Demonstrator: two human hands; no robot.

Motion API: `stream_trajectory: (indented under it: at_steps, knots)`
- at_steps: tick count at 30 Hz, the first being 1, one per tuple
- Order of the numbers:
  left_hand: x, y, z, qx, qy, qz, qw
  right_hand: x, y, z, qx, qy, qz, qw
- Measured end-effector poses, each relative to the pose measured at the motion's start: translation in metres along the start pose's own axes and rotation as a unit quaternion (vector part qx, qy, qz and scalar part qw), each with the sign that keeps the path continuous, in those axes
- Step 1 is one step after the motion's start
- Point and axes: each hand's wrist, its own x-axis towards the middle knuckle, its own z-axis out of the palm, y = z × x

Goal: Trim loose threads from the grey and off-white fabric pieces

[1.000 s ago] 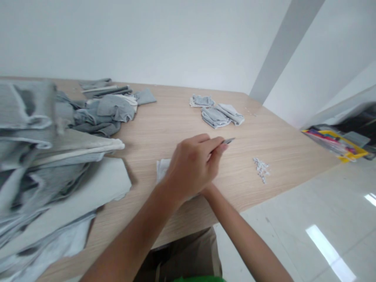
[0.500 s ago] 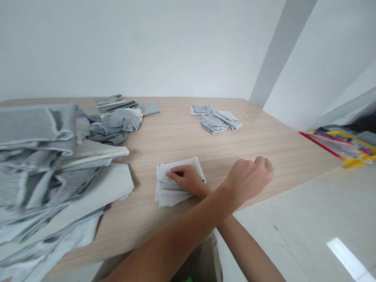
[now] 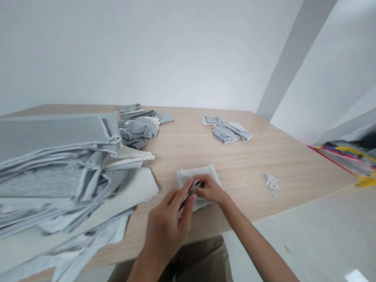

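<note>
A small stack of pale grey cloth pieces [image 3: 210, 171] lies at the table's front, partly covered by my hands. My left hand [image 3: 164, 221] is closed over its near left side, thumb and forefinger around a small dark metal tool [image 3: 192, 192] that looks like thread snips. Blur and fingers hide most of its shape. My right hand [image 3: 208, 188] rests on the stack from the right, fingers bent in a pinch at the cloth beside the tool's tip. Exactly what those fingertips grip is partly hidden.
A tall pile of folded grey cloth [image 3: 58, 137] fills the left side. Crumpled grey cloth [image 3: 141, 127] lies behind it, and several folded pieces [image 3: 226, 133] sit at the back. Small white scraps [image 3: 270, 183] lie to the right. A yellow-edged bin [image 3: 366, 182] stands beyond the table.
My left hand has come back from the far right, uncrossing from over my right arm, to the cloth stack. White scraps now show where it was. The view has shifted slightly left.
</note>
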Motion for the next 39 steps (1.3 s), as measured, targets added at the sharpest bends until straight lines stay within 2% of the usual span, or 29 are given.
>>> stream_trajectory:
  at_steps: [3,5,8,9,11,14,17,19,22,25,31,36,39]
  knots:
    - [-0.031,-0.047,-0.015,0.008,0.027,-0.088,0.996,-0.001,-0.007,-0.005,0.029,0.000,0.023,0.999]
    - [-0.047,-0.069,-0.020,-0.011,0.022,-0.131,0.991,-0.003,-0.013,-0.012,0.045,-0.046,0.035,0.997]
    - [-0.063,-0.087,-0.022,-0.054,-0.005,-0.166,0.985,-0.010,-0.025,-0.026,0.039,-0.181,0.014,0.983]
    - [-0.066,-0.090,-0.022,-0.067,-0.013,-0.173,0.983,-0.012,-0.029,-0.030,0.021,-0.209,0.008,0.978]
    - [-0.071,-0.094,-0.019,-0.085,-0.016,-0.182,0.980,-0.016,-0.037,-0.038,-0.022,-0.223,0.003,0.975]
    - [-0.073,-0.094,-0.016,-0.089,-0.007,-0.181,0.979,-0.021,-0.047,-0.044,-0.041,-0.182,0.010,0.982]
    - [-0.075,-0.093,-0.016,-0.082,-0.014,-0.166,0.983,-0.022,-0.050,-0.048,-0.029,-0.055,0.039,0.997]
    - [-0.077,-0.092,-0.016,-0.079,-0.018,-0.156,0.985,-0.022,-0.047,-0.050,-0.055,0.044,0.061,0.996]
    - [-0.079,-0.092,-0.016,-0.078,-0.013,-0.148,0.986,-0.026,-0.039,-0.053,-0.104,0.117,0.076,0.985]
    - [-0.080,-0.093,-0.015,-0.077,-0.012,-0.144,0.986,-0.037,-0.037,-0.051,-0.142,0.091,0.071,0.983]
    - [-0.078,-0.092,-0.013,-0.069,-0.030,-0.150,0.986,-0.062,-0.041,-0.038,-0.162,-0.036,0.033,0.986]
    - [-0.080,-0.093,-0.011,-0.066,-0.043,-0.148,0.986,-0.066,-0.026,-0.026,-0.208,-0.027,0.020,0.978]
    - [-0.081,-0.093,-0.012,-0.063,-0.045,-0.142,0.987,-0.062,-0.016,-0.022,-0.190,-0.004,0.010,0.982]
